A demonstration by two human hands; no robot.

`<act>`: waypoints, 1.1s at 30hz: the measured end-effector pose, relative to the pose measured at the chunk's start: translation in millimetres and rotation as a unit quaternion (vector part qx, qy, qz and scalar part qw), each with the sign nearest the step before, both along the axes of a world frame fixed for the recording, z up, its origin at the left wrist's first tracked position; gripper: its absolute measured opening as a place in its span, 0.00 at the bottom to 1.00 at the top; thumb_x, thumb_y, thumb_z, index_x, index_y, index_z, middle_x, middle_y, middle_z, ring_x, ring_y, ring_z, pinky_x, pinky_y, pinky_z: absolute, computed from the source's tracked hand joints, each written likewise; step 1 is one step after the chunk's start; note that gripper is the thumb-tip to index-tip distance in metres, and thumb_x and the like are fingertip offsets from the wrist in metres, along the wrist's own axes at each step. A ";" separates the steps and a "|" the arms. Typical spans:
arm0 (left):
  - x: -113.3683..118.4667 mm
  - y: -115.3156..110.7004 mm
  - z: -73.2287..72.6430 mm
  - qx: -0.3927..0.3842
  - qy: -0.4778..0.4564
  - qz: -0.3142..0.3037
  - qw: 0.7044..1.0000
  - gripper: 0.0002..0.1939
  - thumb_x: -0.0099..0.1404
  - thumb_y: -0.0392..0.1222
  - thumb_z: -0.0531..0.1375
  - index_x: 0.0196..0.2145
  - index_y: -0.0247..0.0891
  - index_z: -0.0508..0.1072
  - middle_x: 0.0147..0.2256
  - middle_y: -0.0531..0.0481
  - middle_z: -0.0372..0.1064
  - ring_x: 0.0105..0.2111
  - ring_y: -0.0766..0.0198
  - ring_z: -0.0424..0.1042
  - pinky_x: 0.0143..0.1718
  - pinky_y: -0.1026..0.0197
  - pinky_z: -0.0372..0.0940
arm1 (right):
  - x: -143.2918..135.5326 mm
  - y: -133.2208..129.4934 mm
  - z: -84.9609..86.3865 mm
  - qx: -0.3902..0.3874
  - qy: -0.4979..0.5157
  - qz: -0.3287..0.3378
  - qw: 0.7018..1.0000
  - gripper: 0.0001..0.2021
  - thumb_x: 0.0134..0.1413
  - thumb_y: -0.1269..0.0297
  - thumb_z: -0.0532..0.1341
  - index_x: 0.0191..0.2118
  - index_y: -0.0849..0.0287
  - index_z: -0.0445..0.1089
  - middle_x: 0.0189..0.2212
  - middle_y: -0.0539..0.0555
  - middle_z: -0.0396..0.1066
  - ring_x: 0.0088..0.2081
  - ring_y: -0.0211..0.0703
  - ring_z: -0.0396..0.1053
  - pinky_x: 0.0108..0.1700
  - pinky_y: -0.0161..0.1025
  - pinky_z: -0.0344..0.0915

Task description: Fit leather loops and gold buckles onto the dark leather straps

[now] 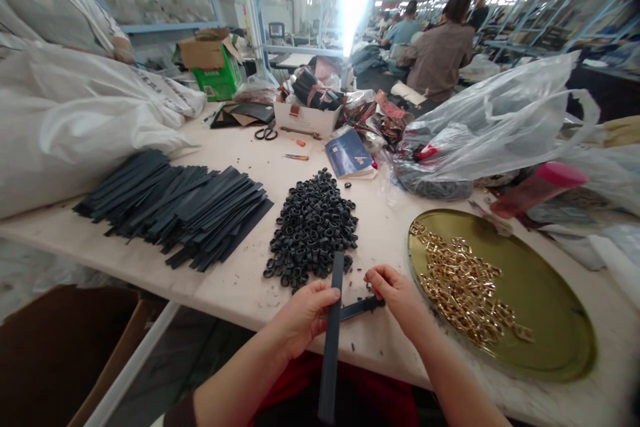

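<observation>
My left hand (313,310) is closed on a long dark strap (332,353), thumb on top, with the strap standing nearly upright in the view. A second dark strap (357,308) runs crosswise behind it toward my right hand (393,293). The right thumb and fingertips are pinched together; whatever is between them is too small to make out. Just beyond my hands lies a heap of small dark loops (315,227). On the right, a gold-coloured oval tray (545,307) holds a pile of gold metal buckles (465,287). Many loose dark strips (185,207) are stacked on the left.
Farther back on the table (235,287) are scissors (266,133), a blue booklet (350,153) and a filled white box (305,121). Plastic bags (500,127) and a pink bottle (540,190) crowd the right. A white sack (75,120) bulges at left, above a cardboard box (65,347).
</observation>
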State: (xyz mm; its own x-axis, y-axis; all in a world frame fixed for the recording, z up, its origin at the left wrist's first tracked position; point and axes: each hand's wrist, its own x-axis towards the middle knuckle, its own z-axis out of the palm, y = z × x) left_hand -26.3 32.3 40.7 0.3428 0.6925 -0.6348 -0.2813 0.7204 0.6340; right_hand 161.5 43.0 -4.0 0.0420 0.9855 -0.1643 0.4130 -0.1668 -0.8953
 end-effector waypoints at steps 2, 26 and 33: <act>-0.9 3.8 1.7 0.032 0.002 0.063 0.997 0.15 0.47 0.44 0.64 0.24 0.37 0.60 0.21 0.59 0.60 0.20 0.74 0.61 0.22 0.70 0.59 | -4.6 -13.9 6.5 -0.021 0.124 -0.031 0.992 0.15 0.47 0.50 0.58 0.28 0.60 0.67 0.19 0.48 0.65 0.24 0.37 0.62 0.27 0.34 0.59; 10.6 -25.1 18.3 0.233 0.120 0.033 0.965 0.13 0.55 0.43 0.58 0.38 0.35 0.69 0.20 0.57 0.64 0.20 0.72 0.63 0.24 0.69 0.59 | -34.2 -57.1 28.3 -0.097 0.536 -0.203 0.814 0.12 0.40 0.61 0.67 0.34 0.56 0.71 0.27 0.46 0.71 0.26 0.31 0.68 0.26 0.25 0.67; 7.2 -26.4 10.9 0.184 0.119 0.069 0.973 0.12 0.57 0.46 0.57 0.35 0.35 0.69 0.24 0.52 0.69 0.26 0.67 0.70 0.30 0.66 0.66 | -33.6 -55.3 17.2 -0.109 0.572 -0.234 0.778 0.08 0.38 0.66 0.69 0.28 0.57 0.70 0.26 0.46 0.72 0.25 0.30 0.68 0.28 0.25 0.69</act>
State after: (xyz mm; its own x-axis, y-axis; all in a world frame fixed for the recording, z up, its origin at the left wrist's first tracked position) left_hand -19.2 5.9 51.6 0.1042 0.9171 -0.3848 -0.1734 0.3977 0.9010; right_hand 127.9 -12.2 13.2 0.0912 0.8492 -0.5201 -0.7862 -0.2591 -0.5610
